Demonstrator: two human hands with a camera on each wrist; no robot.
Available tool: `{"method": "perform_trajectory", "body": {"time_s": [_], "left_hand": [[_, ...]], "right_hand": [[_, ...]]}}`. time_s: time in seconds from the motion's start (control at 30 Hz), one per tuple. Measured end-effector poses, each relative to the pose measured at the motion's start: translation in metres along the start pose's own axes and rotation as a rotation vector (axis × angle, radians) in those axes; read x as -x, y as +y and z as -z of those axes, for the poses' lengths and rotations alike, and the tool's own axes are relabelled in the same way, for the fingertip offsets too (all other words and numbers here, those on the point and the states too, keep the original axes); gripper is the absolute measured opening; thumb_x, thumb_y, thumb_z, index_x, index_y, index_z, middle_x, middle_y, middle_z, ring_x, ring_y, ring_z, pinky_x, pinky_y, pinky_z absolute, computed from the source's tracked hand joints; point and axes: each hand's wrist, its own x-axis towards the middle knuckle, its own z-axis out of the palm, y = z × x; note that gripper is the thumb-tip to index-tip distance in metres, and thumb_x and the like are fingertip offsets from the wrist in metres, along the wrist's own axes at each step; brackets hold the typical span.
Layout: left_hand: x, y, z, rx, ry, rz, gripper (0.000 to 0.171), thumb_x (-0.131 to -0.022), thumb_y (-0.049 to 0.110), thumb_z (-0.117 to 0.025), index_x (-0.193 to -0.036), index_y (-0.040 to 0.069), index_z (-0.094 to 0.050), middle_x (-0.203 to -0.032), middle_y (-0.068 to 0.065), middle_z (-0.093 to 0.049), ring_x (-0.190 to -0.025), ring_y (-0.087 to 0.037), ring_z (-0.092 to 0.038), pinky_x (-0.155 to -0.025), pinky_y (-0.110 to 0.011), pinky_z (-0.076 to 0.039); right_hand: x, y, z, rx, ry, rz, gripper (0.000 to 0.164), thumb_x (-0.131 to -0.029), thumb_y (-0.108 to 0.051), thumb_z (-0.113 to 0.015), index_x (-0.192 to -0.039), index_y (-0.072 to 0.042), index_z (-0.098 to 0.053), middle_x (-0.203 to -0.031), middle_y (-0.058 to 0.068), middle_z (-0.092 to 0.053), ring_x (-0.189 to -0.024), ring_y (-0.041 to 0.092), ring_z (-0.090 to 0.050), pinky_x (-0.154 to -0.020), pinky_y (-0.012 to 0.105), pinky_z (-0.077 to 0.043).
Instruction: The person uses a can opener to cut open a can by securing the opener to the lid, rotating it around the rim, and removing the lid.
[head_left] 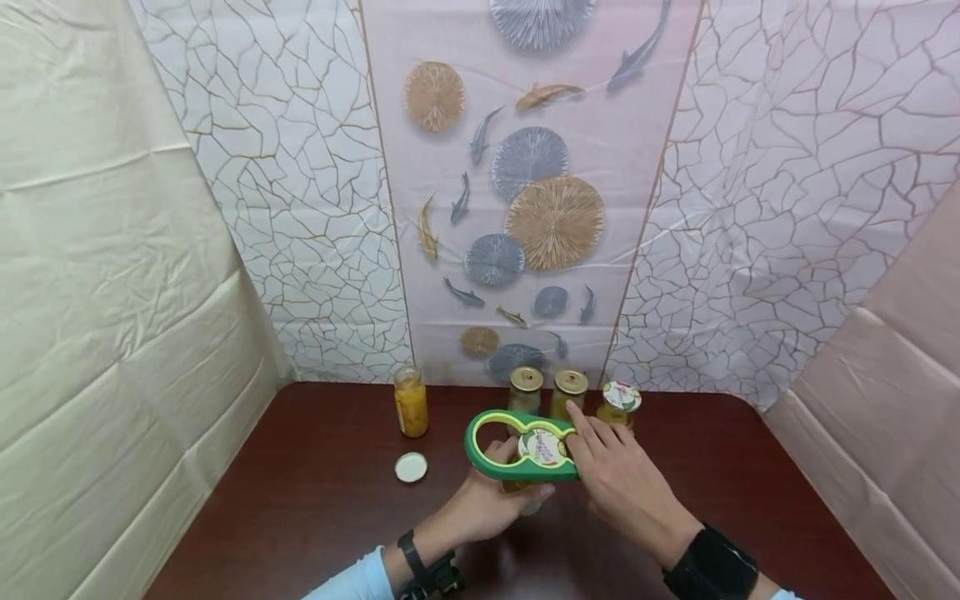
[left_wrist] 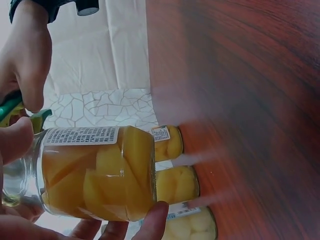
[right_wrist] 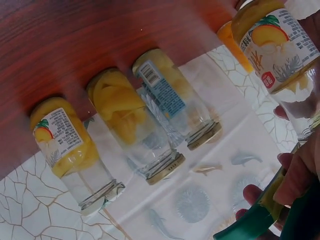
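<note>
My left hand point(head_left: 483, 504) grips a glass jar of yellow fruit pieces point(left_wrist: 100, 172) above the table, fingers and thumb wrapped round it. The jar's printed white lid point(head_left: 542, 447) shows through a middle opening of a green jar opener point(head_left: 555, 472) with yellow-green inner rims. At the opener's right end, my right hand point(head_left: 626, 479) holds it, fingers over the top. The right wrist view shows the fruit label point(right_wrist: 277, 47) on the held jar, and the opener's green edge point(right_wrist: 245, 226) beside my fingers.
Behind my hands stand three lidded jars: one gold-lidded point(head_left: 527, 380), a second gold-lidded point(head_left: 572, 382) and one white-lidded point(head_left: 622, 395). At the left are a lidless jar of orange-yellow fruit point(head_left: 412, 408) and a loose lid point(head_left: 411, 467). A patterned cloth point(head_left: 322, 208) hangs behind the dark red table point(head_left: 315, 467).
</note>
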Motion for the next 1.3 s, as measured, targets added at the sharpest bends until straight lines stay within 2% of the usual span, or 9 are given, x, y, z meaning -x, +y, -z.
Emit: {"method": "perform_trajectory", "body": {"time_s": [0.2, 0.3, 0.43, 0.53, 0.63, 0.8, 1.03, 1.2, 1.3], "left_hand": [[0.003, -0.004, 0.001, 0.024, -0.024, -0.030, 0.059, -0.093, 0.047, -0.074, -0.145, 0.029, -0.052, -0.127, 0.000, -0.058, -0.111, -0.014, -0.054, -0.092, -0.039, -0.052], [0.003, -0.006, 0.005, 0.052, -0.080, -0.077, 0.057, -0.093, 0.043, -0.074, -0.145, 0.030, -0.052, -0.132, 0.002, -0.060, -0.115, -0.012, -0.056, -0.095, -0.037, -0.052], [-0.002, -0.011, 0.010, 0.114, -0.253, -0.192, 0.055, -0.097, 0.034, -0.072, -0.147, 0.029, -0.049, -0.140, 0.005, -0.059, -0.120, -0.008, -0.059, -0.099, -0.032, -0.052], [-0.006, -0.018, 0.015, 0.149, -0.402, -0.298, 0.054, -0.101, 0.022, -0.068, -0.149, 0.022, -0.045, -0.142, -0.001, -0.059, -0.121, -0.008, -0.059, -0.099, -0.030, -0.053], [-0.009, -0.025, 0.018, 0.155, -0.498, -0.369, 0.052, -0.102, 0.011, -0.063, -0.150, 0.014, -0.043, -0.143, -0.009, -0.058, -0.121, -0.009, -0.060, -0.098, -0.031, -0.054], [-0.009, -0.030, 0.019, 0.174, -0.566, -0.356, 0.049, -0.103, 0.010, -0.061, -0.149, 0.010, -0.044, -0.142, -0.014, -0.058, -0.122, -0.009, -0.058, -0.098, -0.031, -0.054], [-0.008, -0.035, 0.020, 0.211, -0.561, -0.331, 0.055, -0.102, 0.008, -0.062, -0.153, 0.009, -0.040, -0.144, -0.017, -0.056, -0.124, -0.011, -0.057, -0.101, -0.032, -0.052], [-0.006, -0.039, 0.020, 0.241, -0.508, -0.226, 0.059, -0.101, 0.022, -0.068, -0.154, 0.022, -0.041, -0.145, -0.002, -0.057, -0.129, -0.012, -0.055, -0.106, -0.034, -0.048], [0.000, -0.044, 0.021, 0.243, -0.458, -0.136, 0.050, -0.098, 0.027, -0.071, -0.145, 0.028, -0.052, -0.139, 0.006, -0.061, -0.125, -0.011, -0.058, -0.100, -0.034, -0.052]], "right_hand": [[0.001, -0.003, -0.004, -0.048, 0.023, -0.054, 0.043, -0.072, -0.004, -0.080, -0.109, -0.002, -0.058, -0.118, 0.021, -0.064, -0.101, 0.035, -0.063, -0.085, 0.049, -0.056], [0.002, -0.004, -0.003, -0.087, 0.034, -0.092, 0.048, -0.070, -0.001, -0.075, -0.114, -0.001, -0.056, -0.108, 0.016, -0.063, -0.093, 0.029, -0.062, -0.081, 0.045, -0.056], [0.003, 0.001, -0.002, -0.089, 0.058, -0.082, 0.061, -0.064, -0.007, -0.078, -0.121, 0.001, -0.058, -0.103, 0.013, -0.064, -0.092, 0.027, -0.063, -0.084, 0.044, -0.058], [0.003, 0.004, -0.001, -0.092, 0.059, -0.038, 0.067, -0.058, -0.017, -0.087, -0.119, -0.002, -0.063, -0.100, 0.009, -0.064, -0.092, 0.025, -0.062, -0.086, 0.044, -0.057], [0.004, 0.004, 0.000, -0.108, 0.061, -0.003, 0.068, -0.056, -0.023, -0.091, -0.115, -0.005, -0.063, -0.097, 0.005, -0.062, -0.087, 0.022, -0.058, -0.082, 0.042, -0.056], [0.006, 0.004, -0.001, -0.116, 0.082, 0.016, 0.069, -0.053, -0.025, -0.092, -0.113, -0.007, -0.063, -0.097, 0.003, -0.061, -0.087, 0.020, -0.057, -0.078, 0.040, -0.056], [0.007, 0.006, -0.003, -0.124, 0.110, 0.013, 0.070, -0.052, -0.026, -0.094, -0.113, -0.006, -0.065, -0.098, 0.004, -0.063, -0.089, 0.021, -0.060, -0.080, 0.041, -0.057], [0.009, 0.014, -0.001, -0.124, 0.133, -0.018, 0.074, -0.052, -0.026, -0.095, -0.115, -0.002, -0.065, -0.102, 0.009, -0.065, -0.095, 0.026, -0.063, -0.083, 0.045, -0.058], [0.015, 0.019, -0.001, -0.113, 0.133, -0.039, 0.072, -0.052, -0.024, -0.093, -0.114, -0.002, -0.065, -0.102, 0.010, -0.066, -0.095, 0.025, -0.063, -0.083, 0.045, -0.058]]}}
